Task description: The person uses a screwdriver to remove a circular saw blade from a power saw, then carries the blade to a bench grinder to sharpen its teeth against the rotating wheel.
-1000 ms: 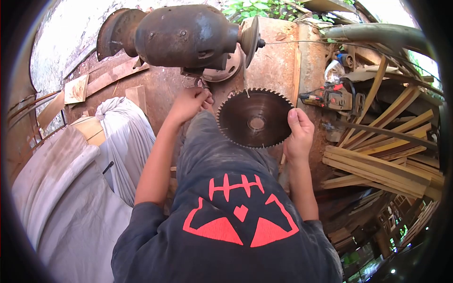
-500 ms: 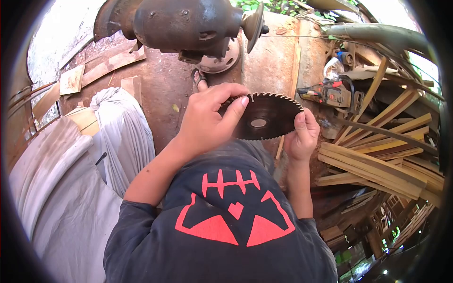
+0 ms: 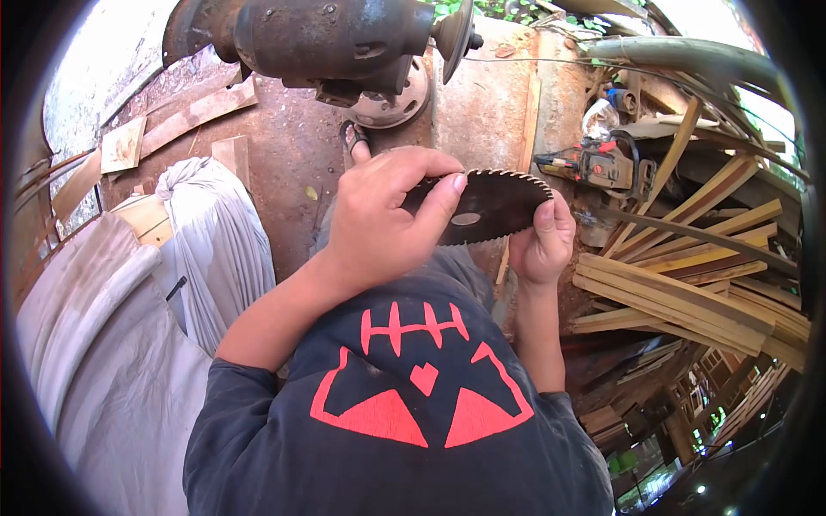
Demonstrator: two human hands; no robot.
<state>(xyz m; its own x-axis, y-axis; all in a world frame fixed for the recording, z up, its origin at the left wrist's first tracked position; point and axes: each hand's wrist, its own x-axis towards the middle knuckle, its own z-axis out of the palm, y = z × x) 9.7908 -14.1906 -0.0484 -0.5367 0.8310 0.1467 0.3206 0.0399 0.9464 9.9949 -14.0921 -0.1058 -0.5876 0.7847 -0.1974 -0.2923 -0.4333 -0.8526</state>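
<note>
A dark round circular saw blade (image 3: 495, 206) with a toothed rim and a centre hole is held up in front of my chest. My left hand (image 3: 387, 211) grips its left side, thumb and forefinger pinched at the upper toothed edge. On the right, my right hand (image 3: 546, 236) has its thumb on the blade's near face and its fingers curled behind the rim. The blade is tilted, so its face looks like a narrow oval. My fingers hide its left part. Beyond the blade stands a bench grinder (image 3: 335, 43), with a wheel (image 3: 454, 41) on its right end.
A chainsaw (image 3: 602, 163) lies on the ground to the right, near stacked wooden strips (image 3: 671, 301). Grey cloth (image 3: 215, 232) drapes over something at left. Wood offcuts (image 3: 198, 112) lie behind it. A sandaled foot (image 3: 357, 142) shows near the grinder's round base (image 3: 396, 103).
The blade has tipped, so its face appears narrower. Both hands still hold it, and the whole view has shifted slightly.
</note>
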